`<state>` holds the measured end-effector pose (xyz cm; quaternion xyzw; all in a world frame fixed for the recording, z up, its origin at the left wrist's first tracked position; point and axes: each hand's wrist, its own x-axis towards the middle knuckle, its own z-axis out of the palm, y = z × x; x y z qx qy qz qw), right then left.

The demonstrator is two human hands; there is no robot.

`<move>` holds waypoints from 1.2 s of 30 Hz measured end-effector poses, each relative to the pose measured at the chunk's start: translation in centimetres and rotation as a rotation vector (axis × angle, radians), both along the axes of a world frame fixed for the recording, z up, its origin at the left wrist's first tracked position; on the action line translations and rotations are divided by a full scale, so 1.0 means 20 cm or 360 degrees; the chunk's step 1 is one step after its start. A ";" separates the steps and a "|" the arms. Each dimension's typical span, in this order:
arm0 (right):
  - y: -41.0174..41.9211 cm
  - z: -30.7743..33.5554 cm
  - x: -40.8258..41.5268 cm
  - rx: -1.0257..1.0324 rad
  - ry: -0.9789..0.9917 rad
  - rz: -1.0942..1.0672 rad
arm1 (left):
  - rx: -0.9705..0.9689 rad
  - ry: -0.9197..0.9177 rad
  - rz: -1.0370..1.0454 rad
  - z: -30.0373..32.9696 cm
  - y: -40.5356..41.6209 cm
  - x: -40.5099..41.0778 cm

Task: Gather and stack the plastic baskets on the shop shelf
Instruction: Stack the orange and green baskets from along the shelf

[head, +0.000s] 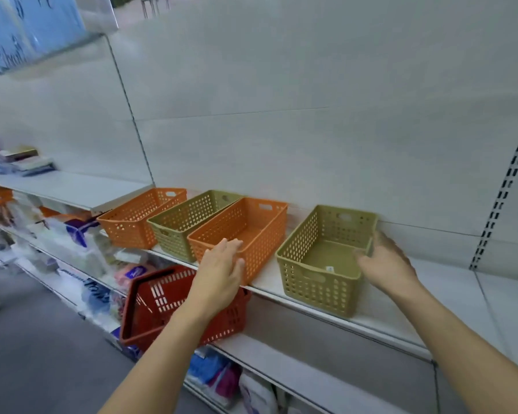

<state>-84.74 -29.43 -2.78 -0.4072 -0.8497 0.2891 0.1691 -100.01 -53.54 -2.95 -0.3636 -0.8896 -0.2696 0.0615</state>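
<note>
Several perforated plastic baskets stand in a row on the white shop shelf (380, 309). From the left: an orange basket (138, 218), an olive basket (186, 222), a second orange basket (245, 231), then, set apart to the right, a wider olive basket (317, 264). My left hand (222, 270) rests with spread fingers on the near corner of the second orange basket. My right hand (383, 261) is against the right wall of the wide olive basket, thumb over its rim; I cannot tell how firm the hold is.
A red shopping basket (168, 306) hangs under my left forearm in front of the lower shelf. Packaged goods (81, 258) fill the lower shelves at left. The white back panel rises behind the baskets. Grey floor lies at lower left.
</note>
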 end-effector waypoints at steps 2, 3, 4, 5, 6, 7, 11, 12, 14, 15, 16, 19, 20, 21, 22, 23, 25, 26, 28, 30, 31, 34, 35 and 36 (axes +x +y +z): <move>0.04 -0.03 -0.11 -0.0108 -0.0140 -0.0098 | -0.0213 0.0040 0.0014 -0.05 0.08 -0.15; 0.05 -0.04 -0.16 -0.0146 -0.0189 -0.0137 | -0.0336 0.0069 0.0018 -0.07 0.11 -0.23; 0.05 -0.05 -0.19 -0.0164 -0.0226 -0.0171 | -0.0448 0.0089 0.0011 -0.07 0.14 -0.28; 0.05 -0.06 -0.21 -0.0165 -0.0254 -0.0201 | -0.0512 0.0100 -0.0016 -0.08 0.16 -0.31; 0.05 -0.08 -0.22 -0.0154 -0.0270 -0.0224 | -0.0525 0.0098 -0.0049 -0.09 0.19 -0.33; 0.06 -0.10 -0.22 -0.0133 -0.0282 -0.0245 | -0.0524 0.0078 -0.0091 -0.09 0.21 -0.34; 0.04 -0.09 -0.22 -0.0120 -0.0261 -0.0319 | -0.0519 0.0018 -0.0405 -0.07 0.26 -0.32; 0.02 -0.08 -0.22 -0.0131 -0.0246 -0.0331 | -0.0514 0.0020 -0.0473 -0.06 0.26 -0.32; -0.01 -0.07 -0.22 -0.0151 -0.0222 -0.0365 | -0.0470 0.0074 -0.0513 -0.05 0.21 -0.39; -0.02 -0.07 -0.22 -0.0146 -0.0229 -0.0390 | -0.0409 0.0149 -0.0462 -0.05 0.18 -0.46; -0.03 -0.08 -0.23 -0.0147 -0.0241 -0.0422 | -0.0312 0.0250 -0.0360 -0.05 0.14 -0.53; -0.04 -0.09 -0.24 -0.0202 -0.0255 -0.0531 | -0.0044 0.0230 0.0045 -0.05 0.02 -0.75; -0.04 -0.10 -0.24 -0.0221 -0.0250 -0.0559 | -0.0042 0.0048 0.0152 -0.06 -0.02 -0.80; -0.05 -0.11 -0.24 -0.0236 -0.0238 -0.0583 | -0.0077 -0.0138 0.0224 -0.07 -0.05 -0.83; -0.05 -0.11 -0.25 -0.0234 -0.0223 -0.0602 | -0.0141 -0.0314 0.0246 -0.09 -0.05 -0.88; -0.06 -0.11 -0.25 -0.0219 -0.0202 -0.0618 | -0.0197 -0.0498 0.0235 -0.09 -0.05 -0.91; -0.08 -0.10 -0.25 -0.0188 -0.0164 -0.0647 | -0.0143 -0.0829 0.0182 -0.12 -0.04 -0.96; -0.10 -0.10 -0.25 -0.0169 -0.0150 -0.0661 | -0.0086 -0.0895 0.0145 -0.14 -0.03 -0.98; -0.13 -0.09 -0.23 -0.0133 -0.0121 -0.0684 | -0.0029 -0.0889 0.0072 -0.18 -0.01 -1.01; -0.17 -0.10 -0.19 -0.0122 -0.0066 -0.0713 | 0.0019 -0.0865 0.0030 -0.20 0.00 -0.99; -0.19 -0.10 -0.16 -0.0110 -0.0028 -0.0716 | 0.0036 -0.0858 0.0020 -0.19 0.00 -0.96; -0.24 -0.10 -0.06 -0.0070 0.0058 -0.0721 | 0.0082 -0.0848 -0.0019 -0.16 -0.03 -0.85; -0.25 -0.09 -0.02 -0.0061 0.0073 -0.0731 | 0.0115 -0.0843 -0.0019 -0.14 -0.05 -0.78; -0.26 -0.08 0.02 -0.0043 0.0087 -0.0744 | 0.0161 -0.0826 -0.0037 -0.11 -0.06 -0.71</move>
